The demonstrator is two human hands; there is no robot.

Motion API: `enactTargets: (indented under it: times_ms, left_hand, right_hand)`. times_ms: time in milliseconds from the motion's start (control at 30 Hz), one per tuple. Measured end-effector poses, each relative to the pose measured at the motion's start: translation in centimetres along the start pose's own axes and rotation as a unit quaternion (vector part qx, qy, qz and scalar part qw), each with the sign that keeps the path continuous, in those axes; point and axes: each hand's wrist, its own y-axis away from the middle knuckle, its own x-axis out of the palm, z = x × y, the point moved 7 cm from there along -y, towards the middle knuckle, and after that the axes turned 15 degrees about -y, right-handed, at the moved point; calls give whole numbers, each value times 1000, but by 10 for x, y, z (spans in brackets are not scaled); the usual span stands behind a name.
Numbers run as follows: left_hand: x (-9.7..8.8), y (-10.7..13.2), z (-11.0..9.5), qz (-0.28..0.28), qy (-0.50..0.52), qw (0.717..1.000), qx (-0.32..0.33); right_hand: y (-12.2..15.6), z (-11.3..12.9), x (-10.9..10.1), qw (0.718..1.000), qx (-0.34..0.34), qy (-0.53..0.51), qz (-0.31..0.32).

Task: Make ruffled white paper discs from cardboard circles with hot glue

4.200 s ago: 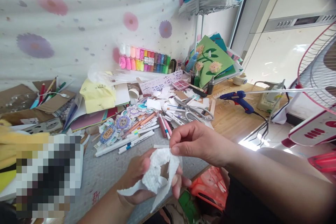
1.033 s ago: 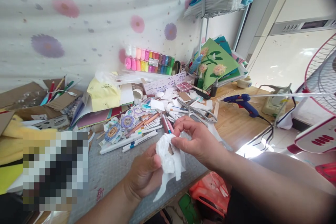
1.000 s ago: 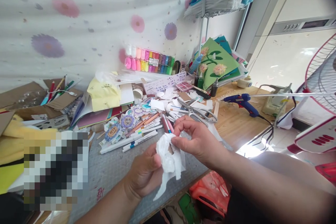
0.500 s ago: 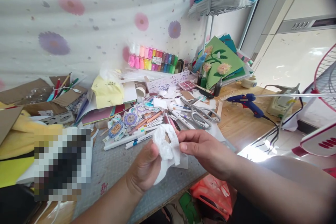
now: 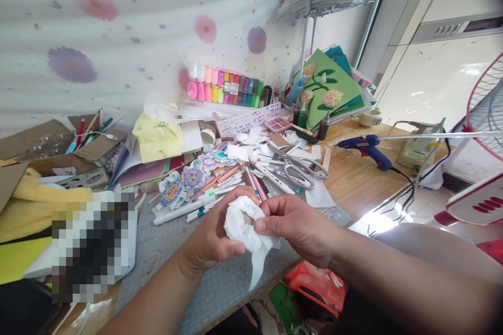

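"White, crumpled, ring-shaped paper (image 5: pixel 237 224): where is it?"

"Above the flat grey mat (image 5: pixel 151 241). The left hand (image 5: pixel 208 238) curls around its left side; the right hand (image 5: pixel 295 225) pinches its right edge."

"And its loose white strip (image 5: pixel 257 269)?"

"It hangs below, nearly vertical, closer to the left hand."

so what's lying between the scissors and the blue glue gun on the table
In the head view, a light, flat stick lies beside the handles of the scissors; past it, wooden tabletop stretches to the glue gun.
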Motion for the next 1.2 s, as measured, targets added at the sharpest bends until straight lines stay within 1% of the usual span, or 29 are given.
enactTargets:
  times_ms: [100,233,333,500,600,700,800,900,1000,1100,1200]
  left_hand:
    - [0,1,0,11,4,1000,-5]
    - [-1,3,0,-20,73,997,-8]
    - [-1,3,1,-20,79,997,-15]
    - [2,3,2,-13,48,999,-19]
    - [5,2,-1,-22,23,999,-16]
    - [7,1,-5,-38,-23,999,-9]
    - [6,1,-7,-56,-61,997,-5]
    - [2,2,-7,-76,-70,995,2]
    - [0,3,-7,-77,-79,994,9]
    - [1,4,-9,-78,-107,991,20]
    - [3,3,-11,-80,-150,984,47]
  right_hand:
    - [1,4,-2,1000,-2,-4,6]
    - [5,13,-10,999,-22,-33,20]
    - [9,14,-14,998,-19,-49,21]
    - [13,15,-17,999,-29,-45,-11]
    - [12,14,-17,999,-38,-22,-32]
    - [11,13,-20,998,-39,-12,-48]
    - [11,14,-21,998,-37,-11,-44]
    - [11,15,-22,999,-28,-12,-23]
    - [12,15,-23,999,-24,-14,-17]
    - [10,16,-25,998,-44,-1,-35]
    - [10,22,-29,991,-92,58,-80]
